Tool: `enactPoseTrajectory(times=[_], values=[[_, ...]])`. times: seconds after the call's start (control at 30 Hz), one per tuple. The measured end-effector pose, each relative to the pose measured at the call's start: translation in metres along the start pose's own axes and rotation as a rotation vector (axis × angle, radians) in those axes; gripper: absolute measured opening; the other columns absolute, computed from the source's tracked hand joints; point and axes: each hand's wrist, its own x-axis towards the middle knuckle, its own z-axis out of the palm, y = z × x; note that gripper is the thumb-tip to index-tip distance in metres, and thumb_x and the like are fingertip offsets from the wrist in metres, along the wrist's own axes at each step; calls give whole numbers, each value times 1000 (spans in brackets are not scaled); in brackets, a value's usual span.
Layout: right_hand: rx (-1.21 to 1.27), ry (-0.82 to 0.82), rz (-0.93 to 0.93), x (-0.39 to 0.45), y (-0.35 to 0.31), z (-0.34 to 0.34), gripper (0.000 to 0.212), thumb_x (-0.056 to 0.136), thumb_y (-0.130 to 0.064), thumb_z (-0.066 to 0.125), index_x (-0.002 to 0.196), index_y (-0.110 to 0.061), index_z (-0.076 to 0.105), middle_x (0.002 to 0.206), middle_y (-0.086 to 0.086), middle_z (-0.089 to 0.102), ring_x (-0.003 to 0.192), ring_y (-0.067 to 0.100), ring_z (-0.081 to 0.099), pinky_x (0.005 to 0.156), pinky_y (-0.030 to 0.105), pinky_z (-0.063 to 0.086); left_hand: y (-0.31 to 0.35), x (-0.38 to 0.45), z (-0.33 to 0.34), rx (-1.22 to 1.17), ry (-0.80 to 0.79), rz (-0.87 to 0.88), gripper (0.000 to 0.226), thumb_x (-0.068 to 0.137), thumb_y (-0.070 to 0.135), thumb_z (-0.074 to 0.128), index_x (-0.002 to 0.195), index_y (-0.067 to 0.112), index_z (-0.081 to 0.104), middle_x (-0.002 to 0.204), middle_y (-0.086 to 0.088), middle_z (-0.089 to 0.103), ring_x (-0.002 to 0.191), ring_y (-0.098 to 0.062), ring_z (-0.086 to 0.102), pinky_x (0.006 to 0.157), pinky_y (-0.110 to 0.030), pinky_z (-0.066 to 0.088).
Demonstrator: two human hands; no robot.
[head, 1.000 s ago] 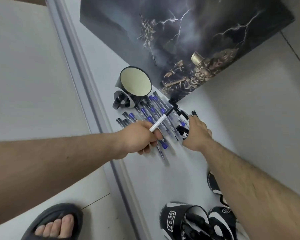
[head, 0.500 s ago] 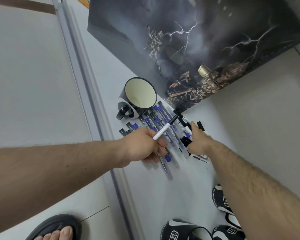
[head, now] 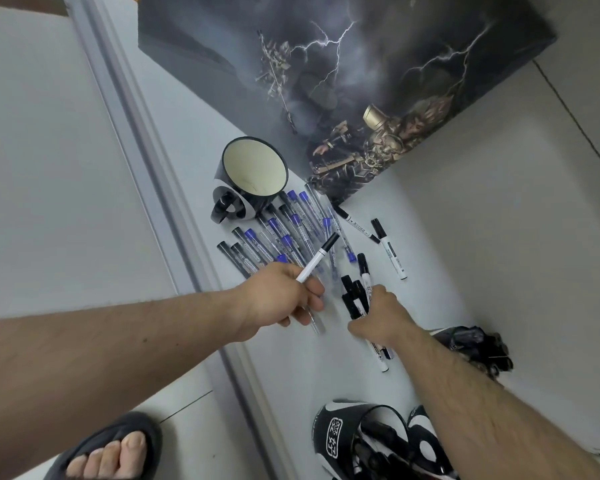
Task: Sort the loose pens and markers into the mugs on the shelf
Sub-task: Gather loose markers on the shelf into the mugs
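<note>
Left hand (head: pixel 284 299) is pinching one black-capped marker (head: pixel 317 259) mid-barrel, cap pointing up over the pile of pens (head: pixel 284 233) lying beside the empty mug (head: pixel 253 174). Right hand (head: pixel 378 317) is curling round a bundle of markers (head: pixel 355 296) on the shelf (head: pixel 430 271). Judging these light, stiff and slick; gripping mid-barrel, bundle squeezed tight so none slide out.

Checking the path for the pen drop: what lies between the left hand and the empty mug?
In the head view, a row of blue-capped pens lies on the shelf between the left hand and the mug.
</note>
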Motion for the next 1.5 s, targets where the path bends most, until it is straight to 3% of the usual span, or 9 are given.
enactPoseTrajectory(times=[0.17, 0.4, 0.63, 0.73, 0.93, 1.07, 1.17, 1.3, 1.5], values=[[51, 20, 146, -13, 14, 16, 54, 72, -14, 62, 119, -12, 36, 101, 4, 57, 90, 24, 60, 71, 31, 52, -11, -1, 7, 16, 20, -27, 31, 81, -7, 43, 95, 6, 68, 72, -3, 71, 53, -16, 56, 49, -24, 34], [595, 166, 227, -34, 8, -8, 36, 69, -9, 61, 103, -12, 51, 92, 6, 63, 74, 20, 60, 58, 27, 47, -14, 1, 12, -61, 38, -14, 10, 86, 15, 59, 81, 7, 59, 57, -1, 59, 41, -16, 36, 42, -21, 26], [773, 5, -137, -85, -70, -31, 43, 59, -18, 67, 102, -16, 61, 87, 3, 73, 81, 20, 71, 72, 46, 61, -9, -2, 46, -330, -167, -4, 57, 66, 62, 73, 98, 16, 60, 85, 4, 65, 75, -12, 57, 66, -25, 42], [590, 27, -223, -96, -91, -33, 43, 72, -25, 60, 115, -26, 55, 91, -6, 72, 84, 10, 70, 74, 36, 60, 4, -5, 51, -482, -178, -8, 54, 74, 56, 69, 113, 18, 66, 102, -3, 75, 96, -16, 69, 83, -30, 53], [434, -153, -277, -121, -119, -43, 110, 50, -41, 62, 149, -40, 12, 137, -5, 32, 131, 16, 32, 108, 42, 38, 8, 4, 26, -755, -233, -33, 53, 96, 55, 44, 74, 9, 58, 78, -9, 57, 78, -26, 58, 85, -35, 44], [284, -67, -322, -119, -112, -54, 52, 67, -56, 57, 119, -49, 56, 157, -18, 5, 143, 12, 3, 116, 42, 12, 8, 9, 13, -635, -63, -42, 28, 91, 32, 60, 95, 5, 66, 78, -13, 65, 70, -26, 65, 65, -33, 52], [528, 155, -184, -81, -85, -57, 20, 74, -56, 54, 81, -46, 70, 139, -9, 46, 138, 15, 30, 117, 43, 19, 7, 7, 0, -419, -3, 9, 9, 84, 8, 65, 87, 0, 65, 64, -15, 62, 50, -21, 60, 48, -24, 48], [355, 269, 141, 5, -33, -56, 62, 73, -50, 62, 128, -21, 57, 137, 1, 52, 129, 26, 45, 106, 48, 38, 15, 1, -11, -259, -2, 63, 6, 81, -1, 65, 77, 2, 62, 59, -15, 62, 44, -20, 58, 46, -23, 47], [209, 253, 220, 60, -9, -38, 70, 73, -44, 65, 132, -14, 44, 131, 7, 50, 120, 31, 49, 99, 46, 44, 17, 2, -29, -123, 4, 109, 11, 78, -2, 67, 74, 6, 61, 62, -17, 63, 52, -25, 57, 49, -24, 46]])
